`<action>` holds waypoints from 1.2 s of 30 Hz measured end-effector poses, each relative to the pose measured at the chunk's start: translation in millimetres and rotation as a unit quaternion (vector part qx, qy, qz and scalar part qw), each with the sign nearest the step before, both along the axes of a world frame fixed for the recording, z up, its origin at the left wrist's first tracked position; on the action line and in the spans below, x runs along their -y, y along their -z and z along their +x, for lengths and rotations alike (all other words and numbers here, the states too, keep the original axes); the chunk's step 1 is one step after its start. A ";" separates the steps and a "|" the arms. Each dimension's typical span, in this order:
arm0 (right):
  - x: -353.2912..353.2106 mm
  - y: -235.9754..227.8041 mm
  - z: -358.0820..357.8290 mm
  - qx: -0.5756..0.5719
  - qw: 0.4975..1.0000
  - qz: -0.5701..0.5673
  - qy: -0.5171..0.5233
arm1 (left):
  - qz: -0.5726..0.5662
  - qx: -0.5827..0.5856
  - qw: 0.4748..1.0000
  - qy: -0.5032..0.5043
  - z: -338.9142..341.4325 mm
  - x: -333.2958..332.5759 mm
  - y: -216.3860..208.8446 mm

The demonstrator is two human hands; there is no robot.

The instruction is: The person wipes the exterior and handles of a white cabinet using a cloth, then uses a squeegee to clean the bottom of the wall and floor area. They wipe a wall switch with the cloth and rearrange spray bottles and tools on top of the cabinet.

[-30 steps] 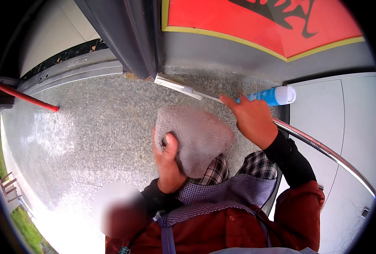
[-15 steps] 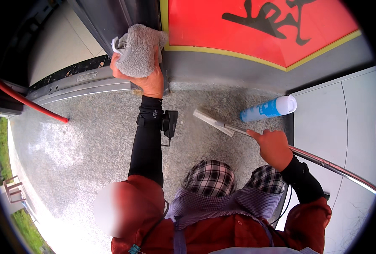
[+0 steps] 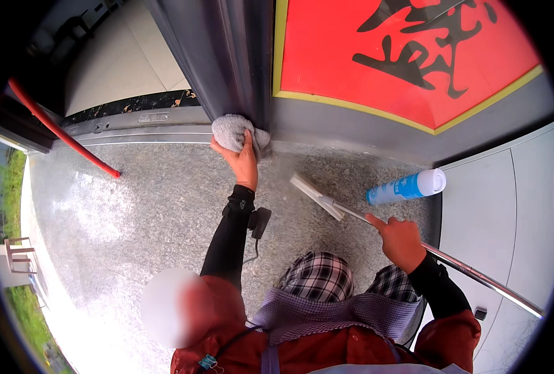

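Note:
My left hand [image 3: 243,165] is closed around a bunched grey towel [image 3: 230,129], which it presses to the foot of the dark door frame [image 3: 227,62]. In my right hand [image 3: 400,242] is the metal pole of a squeegee [image 3: 332,203]. The squeegee's pale, narrow head lies at the stone floor, and its pole runs back past my right forearm. A blue and white spray can [image 3: 405,186] with a white cap is just beyond my right hand, beside the white panel.
A red panel [image 3: 327,50] with black brush characters and a yellow border fills the far right. White cabinet-like panels [image 3: 476,206] stand at right. A red hose [image 3: 65,131] hangs at left near the metal door sill [image 3: 152,128]. Speckled stone floor [image 3: 146,206] spreads left.
The towel in my left hand has come down the door frame to its foot. My right hand keeps its grip on the squeegee, almost in place. The view has shifted slightly.

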State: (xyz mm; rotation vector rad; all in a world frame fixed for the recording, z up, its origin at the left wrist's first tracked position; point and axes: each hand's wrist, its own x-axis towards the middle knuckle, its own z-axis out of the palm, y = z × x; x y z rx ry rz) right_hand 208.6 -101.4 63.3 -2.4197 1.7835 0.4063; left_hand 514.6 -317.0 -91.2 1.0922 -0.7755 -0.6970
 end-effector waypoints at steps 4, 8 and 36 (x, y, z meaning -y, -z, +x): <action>-4.2 -0.1 -1.8 -0.002 1.000 0.010 0.012 | -0.254 0.189 0.944 -0.095 17.6 36.6 -153.7; 1.2 -10.6 9.7 -0.001 1.000 0.017 0.019 | -0.442 0.201 0.846 -0.222 46.2 78.7 -244.7; 8.1 4.9 11.6 -0.019 1.000 0.007 0.016 | -0.183 0.080 0.954 -0.224 74.9 91.9 -80.4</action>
